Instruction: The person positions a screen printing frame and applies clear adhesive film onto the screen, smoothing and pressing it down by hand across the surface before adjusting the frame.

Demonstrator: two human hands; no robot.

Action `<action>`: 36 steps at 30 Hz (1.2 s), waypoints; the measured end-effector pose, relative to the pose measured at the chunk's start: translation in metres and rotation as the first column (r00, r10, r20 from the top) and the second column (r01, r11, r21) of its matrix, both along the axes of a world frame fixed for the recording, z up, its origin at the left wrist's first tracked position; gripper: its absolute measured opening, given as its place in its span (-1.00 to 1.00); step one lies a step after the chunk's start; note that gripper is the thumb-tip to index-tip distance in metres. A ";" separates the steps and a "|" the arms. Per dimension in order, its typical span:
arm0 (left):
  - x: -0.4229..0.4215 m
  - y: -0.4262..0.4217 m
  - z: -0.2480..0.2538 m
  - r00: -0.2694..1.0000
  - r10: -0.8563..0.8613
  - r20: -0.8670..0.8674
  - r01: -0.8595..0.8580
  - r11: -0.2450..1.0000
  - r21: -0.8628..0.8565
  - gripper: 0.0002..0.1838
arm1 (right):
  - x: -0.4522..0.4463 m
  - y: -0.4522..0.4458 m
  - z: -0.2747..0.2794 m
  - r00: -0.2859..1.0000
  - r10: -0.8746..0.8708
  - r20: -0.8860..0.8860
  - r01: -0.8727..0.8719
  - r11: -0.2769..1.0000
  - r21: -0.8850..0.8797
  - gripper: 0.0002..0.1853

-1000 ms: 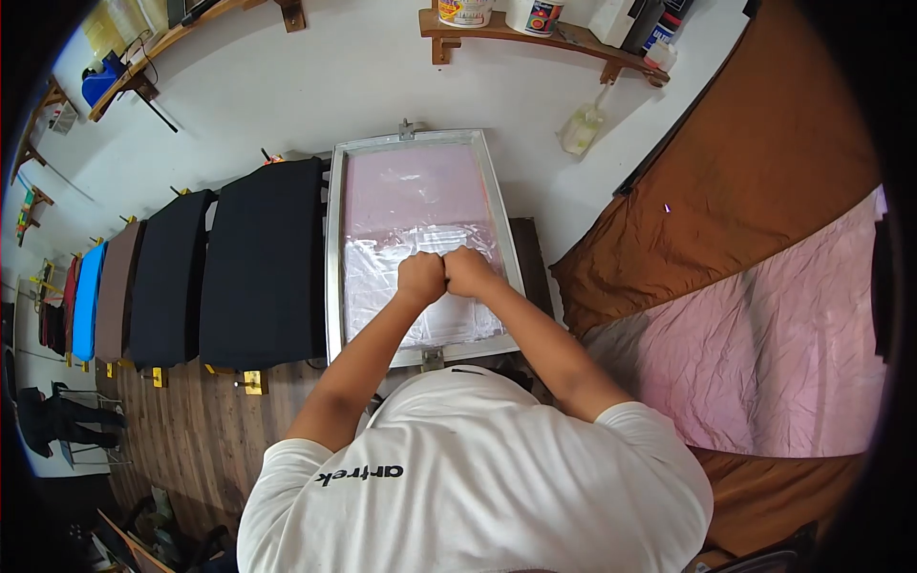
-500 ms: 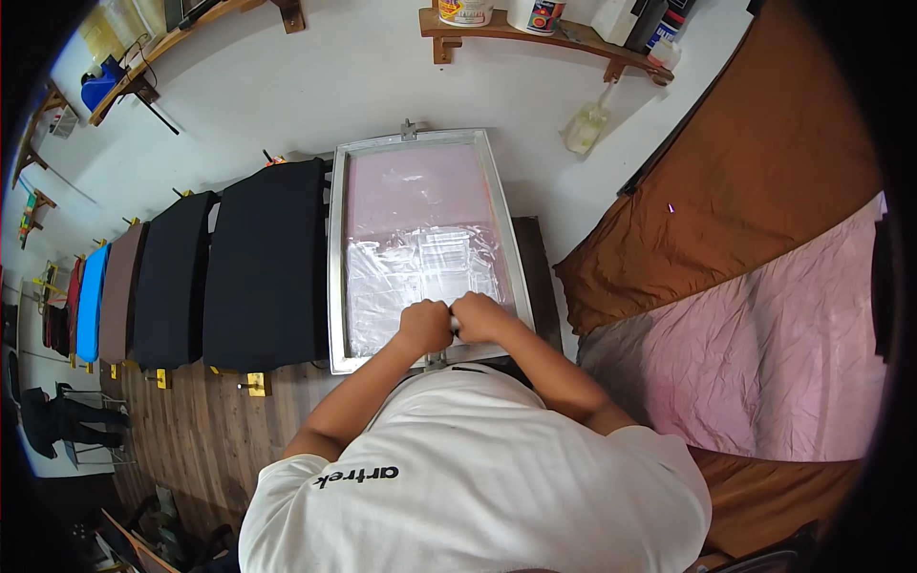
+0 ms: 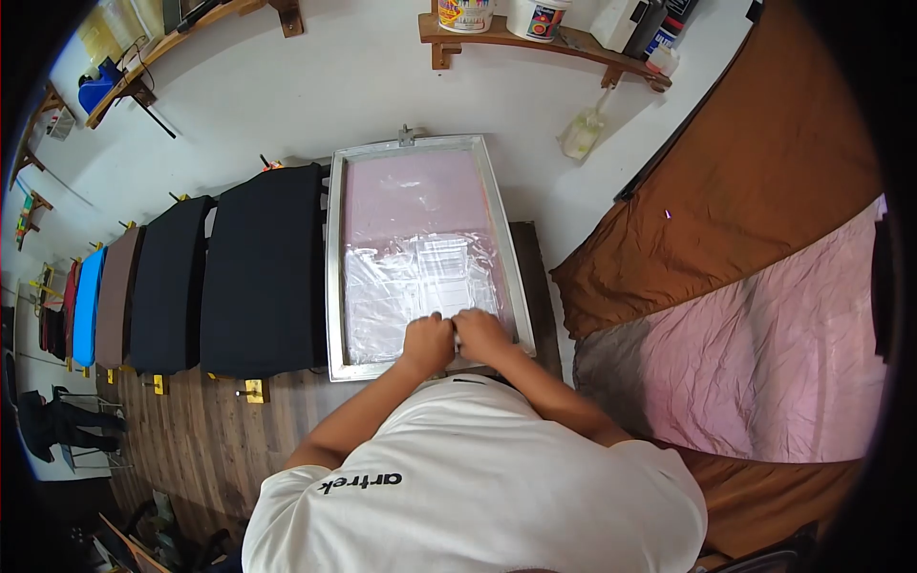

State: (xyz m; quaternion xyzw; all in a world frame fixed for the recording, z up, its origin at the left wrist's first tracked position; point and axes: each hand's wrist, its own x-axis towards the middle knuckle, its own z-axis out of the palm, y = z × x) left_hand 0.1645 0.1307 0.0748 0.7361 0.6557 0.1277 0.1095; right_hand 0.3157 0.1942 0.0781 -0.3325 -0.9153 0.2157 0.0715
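Observation:
A metal-framed screen [image 3: 336, 258] lies in front of me, its mesh pinkish at the far part and smeared with a shiny whitish film [image 3: 382, 286] over the near part. Near the frame's close edge, my left hand [image 3: 430, 342] is closed, knuckles up. My right hand [image 3: 480, 335] is closed right beside it. Both grip something small and pale that shows only in the gap between them; the fingers hide the rest. A metal clamp [image 3: 407, 137] sits at the far edge of the frame.
Boards covered in black [image 3: 263, 267], brown [image 3: 119, 296] and blue [image 3: 88, 306] cloth line up to the left. Tubs [image 3: 537, 17] stand on a wall shelf [image 3: 516, 38]. Brown and pink cloth [image 3: 726, 353] hangs at right. Another person [image 3: 67, 420] is at far left.
Both closed hands have moved together from the middle of the screen toward my body, down to its near edge. More of the whitish film now shows beyond them.

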 end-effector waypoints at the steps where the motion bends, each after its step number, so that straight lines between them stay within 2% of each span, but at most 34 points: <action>1: 0.002 -0.005 0.015 0.999 -0.026 -0.030 0.024 0.997 -0.075 -0.88 | 0.001 -0.007 0.004 1.000 -0.002 0.010 0.003 0.999 -0.033 -0.77; 2: 0.001 -0.007 0.029 0.999 -0.025 -0.029 0.022 0.997 -0.075 -0.88 | 0.001 -0.006 0.010 1.000 -0.001 0.010 0.001 0.999 -0.034 -0.77; 4: -0.004 0.003 0.051 0.998 -0.050 -0.043 0.036 0.963 -0.267 -0.87 | -0.003 0.006 0.028 0.978 0.069 0.197 -0.025 0.975 -0.220 -0.72; 6: -0.012 0.022 0.053 0.997 -0.047 -0.055 0.031 0.967 -0.253 -0.85 | -0.009 0.025 0.033 0.982 0.089 0.167 -0.057 0.981 -0.183 -0.75; 8: -0.019 0.048 0.049 0.997 0.016 -0.071 -0.029 0.982 -0.187 -0.87 | -0.020 0.051 0.028 0.991 0.023 0.129 -0.009 0.994 -0.107 -0.75; 9: -0.022 0.060 0.037 0.996 0.073 -0.054 -0.077 0.995 -0.065 -0.88 | -0.025 0.062 0.025 0.997 -0.025 0.075 0.028 0.998 -0.047 -0.77; 10: -0.025 0.072 0.021 0.995 0.060 -0.078 -0.063 0.997 -0.036 -0.88 | -0.030 0.078 0.002 0.999 -0.030 0.016 0.030 1.000 0.001 -0.81; 11: -0.029 0.082 0.009 0.993 0.048 -0.104 -0.049 0.999 -0.004 -0.88 | -0.034 0.082 0.001 0.999 -0.031 0.015 0.031 1.000 -0.001 -0.81; 13: -0.027 0.082 0.015 0.994 0.050 -0.099 -0.055 0.997 -0.045 -0.88 | -0.041 0.082 0.002 0.998 -0.014 0.065 0.012 1.000 0.029 -0.83; 15: -0.029 0.079 0.025 0.990 0.003 -0.143 -0.027 0.986 -0.167 -0.87 | -0.039 0.078 0.008 0.995 0.008 0.102 -0.011 0.999 0.030 -0.83; 17: -0.026 0.066 0.022 0.992 -0.002 -0.125 -0.022 0.983 -0.183 -0.85 | -0.033 0.062 0.016 0.981 0.035 0.193 -0.034 0.999 -0.006 -0.82; 20: -0.016 0.037 0.031 0.992 -0.075 -0.100 0.057 0.984 -0.169 -0.86 | -0.020 0.036 0.010 0.981 0.058 0.185 -0.051 0.998 -0.040 -0.78; 22: -0.009 0.018 0.036 0.980 -0.149 -0.131 0.113 0.961 -0.252 -0.86 | -0.011 0.015 0.018 0.980 0.076 0.184 -0.060 0.994 -0.090 -0.79; 26: -0.006 0.009 0.038 0.987 -0.118 -0.107 0.089 0.966 -0.244 -0.80 | -0.006 0.005 0.025 0.976 0.096 0.195 -0.072 0.989 -0.125 -0.78; 28: -0.010 0.012 0.043 0.991 -0.117 -0.060 0.089 0.934 -0.345 -0.80 | -0.006 0.012 0.028 0.964 0.140 0.224 -0.098 0.977 -0.192 -0.73; 29: -0.014 0.018 0.037 0.996 -0.091 -0.014 0.081 0.940 -0.330 -0.74 | -0.009 0.021 0.028 0.958 0.155 0.240 -0.106 0.973 -0.206 -0.72; 31: -0.019 0.034 0.043 0.997 -0.068 -0.030 0.053 0.937 -0.346 -0.72 | -0.019 0.043 0.028 0.948 0.188 0.257 -0.138 0.970 -0.200 -0.70; 34: -0.024 0.053 0.040 0.995 0.029 -0.097 -0.044 0.988 -0.150 -0.83 | -0.030 0.061 0.024 0.992 0.029 0.122 -0.022 0.998 -0.062 -0.76; 35: -0.028 0.058 0.014 0.996 0.050 -0.070 -0.050 0.999 -0.006 -0.88 | -0.030 0.059 0.017 0.992 0.028 0.124 -0.020 0.998 -0.064 -0.76; 36: -0.026 0.056 0.002 0.996 0.048 -0.068 -0.049 0.999 -0.009 -0.88 | -0.031 0.055 0.013 0.999 -0.019 0.046 0.020 1.000 -0.007 -0.77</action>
